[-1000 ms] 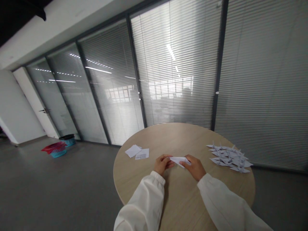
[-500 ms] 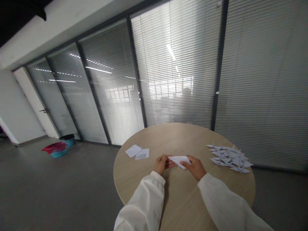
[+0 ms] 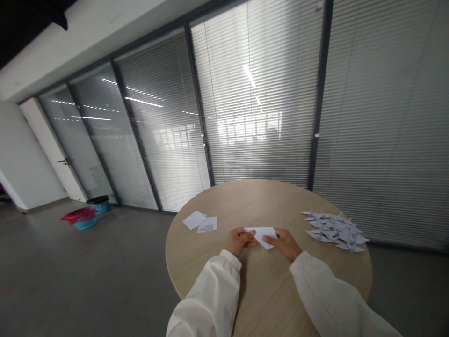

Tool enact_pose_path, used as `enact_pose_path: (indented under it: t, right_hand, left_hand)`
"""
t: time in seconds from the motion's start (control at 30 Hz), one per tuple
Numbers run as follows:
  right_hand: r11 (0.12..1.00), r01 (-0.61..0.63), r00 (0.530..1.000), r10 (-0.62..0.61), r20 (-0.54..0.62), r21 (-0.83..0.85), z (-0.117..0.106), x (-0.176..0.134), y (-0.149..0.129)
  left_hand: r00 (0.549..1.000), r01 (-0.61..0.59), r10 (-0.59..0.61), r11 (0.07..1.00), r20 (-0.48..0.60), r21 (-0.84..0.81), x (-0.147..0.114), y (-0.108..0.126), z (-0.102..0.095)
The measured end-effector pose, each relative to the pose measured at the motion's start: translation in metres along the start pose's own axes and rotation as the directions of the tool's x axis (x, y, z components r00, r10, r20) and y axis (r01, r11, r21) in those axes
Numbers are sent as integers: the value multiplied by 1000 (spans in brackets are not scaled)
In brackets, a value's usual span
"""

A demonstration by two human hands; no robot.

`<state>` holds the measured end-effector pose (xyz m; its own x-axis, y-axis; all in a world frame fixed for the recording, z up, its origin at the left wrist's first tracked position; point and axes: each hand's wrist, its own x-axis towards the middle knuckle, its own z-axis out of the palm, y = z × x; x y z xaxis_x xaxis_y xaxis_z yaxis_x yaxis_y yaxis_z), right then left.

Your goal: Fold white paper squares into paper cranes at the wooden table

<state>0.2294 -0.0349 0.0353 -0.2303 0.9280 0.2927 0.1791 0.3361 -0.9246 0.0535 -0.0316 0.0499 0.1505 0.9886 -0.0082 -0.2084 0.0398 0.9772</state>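
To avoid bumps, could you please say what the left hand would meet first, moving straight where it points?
First the folded white paper the left hand holds, then probably the right hand, though depth is unclear.

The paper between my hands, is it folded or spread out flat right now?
Folded: the white paper has a straight top edge and narrows to a point below, held by the left hand and right hand.

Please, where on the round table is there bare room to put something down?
The round table is bare between the white sleeves and, farther off, from the folded sheet toward the glass wall. It is crowded at right, under the folded-paper pile, and in the middle, where left hand and right hand hold the sheet. Flat papers lie at left.
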Motion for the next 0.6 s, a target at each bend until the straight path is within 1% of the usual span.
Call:
enact_pose_path:
  t: [0.13,0.3,0.4,0.53,0.6]
  right_hand:
    - [1000,-18,1000,17,7,16,-1,0,0]
    - [999,-33,999,32,15,21,-2,0,1]
    - [999,-45,999,44,19,14,-2,0,0]
    - [999,-38,999,38,17,13,0,0,-2]
    - [999,-33,999,32,15,20,0,-1,-2]
  left_hand:
    - [1000,14,-14,1000,4,-12,0,1,0]
    - [1000,-19,18,997,-24,-80,1,2,0]
    - [999,-23,20,997,-34,-79,1,2,-1]
    - [997,-21,16,998,-74,-67,3,0,-2]
    - [997,-18,12,997,-74,-70,3,-1,-3]
